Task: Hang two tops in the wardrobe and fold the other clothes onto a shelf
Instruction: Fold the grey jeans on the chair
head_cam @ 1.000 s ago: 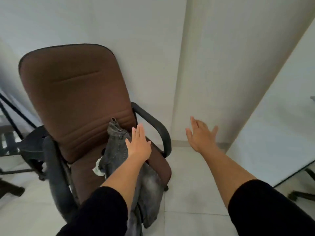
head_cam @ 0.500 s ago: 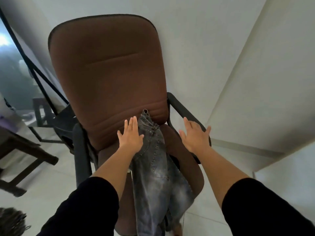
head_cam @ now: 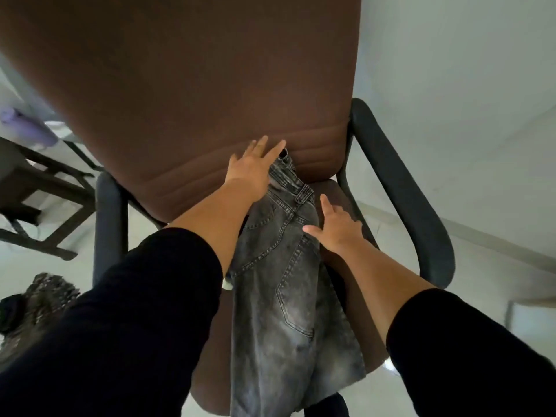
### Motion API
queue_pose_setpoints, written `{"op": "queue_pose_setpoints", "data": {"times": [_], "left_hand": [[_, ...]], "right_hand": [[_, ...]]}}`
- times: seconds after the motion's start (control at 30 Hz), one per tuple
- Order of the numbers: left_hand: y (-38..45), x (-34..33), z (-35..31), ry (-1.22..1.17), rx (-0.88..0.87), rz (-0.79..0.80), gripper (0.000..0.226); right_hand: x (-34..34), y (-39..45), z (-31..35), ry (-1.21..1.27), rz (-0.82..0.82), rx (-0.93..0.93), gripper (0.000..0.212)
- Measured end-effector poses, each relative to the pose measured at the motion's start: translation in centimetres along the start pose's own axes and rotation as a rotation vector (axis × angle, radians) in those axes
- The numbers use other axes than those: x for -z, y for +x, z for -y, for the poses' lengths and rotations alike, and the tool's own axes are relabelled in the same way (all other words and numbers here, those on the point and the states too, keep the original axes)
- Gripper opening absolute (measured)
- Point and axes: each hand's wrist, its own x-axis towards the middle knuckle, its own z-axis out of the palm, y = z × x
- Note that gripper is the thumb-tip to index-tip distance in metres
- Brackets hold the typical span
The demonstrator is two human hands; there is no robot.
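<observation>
Head view: grey jeans (head_cam: 285,284) lying along brown chair (head_cam: 186,85) seat, centre frame, waistband propped against backrest. Left hand (head_cam: 251,170) reaching to waistband, fingers spread, gripping nothing. Right hand (head_cam: 337,227) open, resting at jeans' right edge — likely readying pickup for folding. Armrest (head_cam: 403,191) crowding right. Dark patterned garment (head_cam: 39,299) lying lower left — apart.

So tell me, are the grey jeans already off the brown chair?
No, the grey denim jeans lie draped on the brown office chair seat.
</observation>
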Motion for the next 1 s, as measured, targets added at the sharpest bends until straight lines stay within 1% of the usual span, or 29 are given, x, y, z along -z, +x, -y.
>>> {"op": "queue_pose_setpoints", "data": {"times": [0.1,0.2,0.3,0.37,0.43,0.47,0.57,0.63,0.7,0.73,0.83,0.9,0.97,1.0], "left_hand": [[2.5,-1.1,0.1,-0.054,0.028,0.084,0.085],[3.6,-2.3,-0.2,-0.175,0.032,0.136,0.081],[4.1,-2.8,-0.7,-0.345,0.095,0.078,0.077],[4.1,-2.6,-0.9,-0.414,0.133,0.034,0.065],[3.9,-2.2,-1.3,-0.407,0.145,0.009,0.054],[3.7,-2.0,-1.5,-0.397,0.150,0.003,0.053],[2.4,-0.8,-1.8,-0.406,0.188,0.017,0.058],[1.4,0.5,-1.6,-0.400,0.194,-0.003,0.045],[0.1,2.1,-1.1,-0.408,0.164,-0.056,0.027],[-0.7,3.0,-0.7,-0.430,0.144,-0.096,0.022],[-4.5,6.2,0.0,-0.485,0.085,-0.237,0.018],[-8.3,8.6,0.2,-0.511,0.042,-0.332,0.020],[-12.7,11.4,0.1,-0.563,-0.005,-0.417,0.018],[-14.9,12.9,0.1,-0.592,-0.032,-0.454,0.016]], "right_hand": [[-1.5,2.5,0.2,0.155,0.096,-0.025,0.093],[-2.7,3.3,0.4,0.234,0.146,-0.027,0.094],[-3.4,3.7,0.4,0.302,0.108,-0.045,0.092],[-3.5,3.7,0.7,0.357,0.070,-0.059,0.091],[-3.4,3.3,1.1,0.370,0.036,-0.059,0.089],[-3.3,2.9,1.2,0.361,0.018,-0.054,0.087],[-2.6,1.2,1.3,0.373,-0.040,-0.052,0.084],[-2.0,-0.5,1.4,0.400,-0.086,-0.068,0.083],[-1.5,-2.7,1.8,0.434,-0.131,-0.079,0.085],[-1.3,-4.0,2.0,0.463,-0.151,-0.074,0.087],[-0.4,-8.4,2.9,0.540,-0.223,-0.028,0.092],[0.4,-12.0,3.7,0.537,-0.276,0.023,0.095],[1.4,-16.3,4.6,0.521,-0.331,0.093,0.089],[2.2,-18.7,5.2,0.509,-0.367,0.121,0.080]]}}
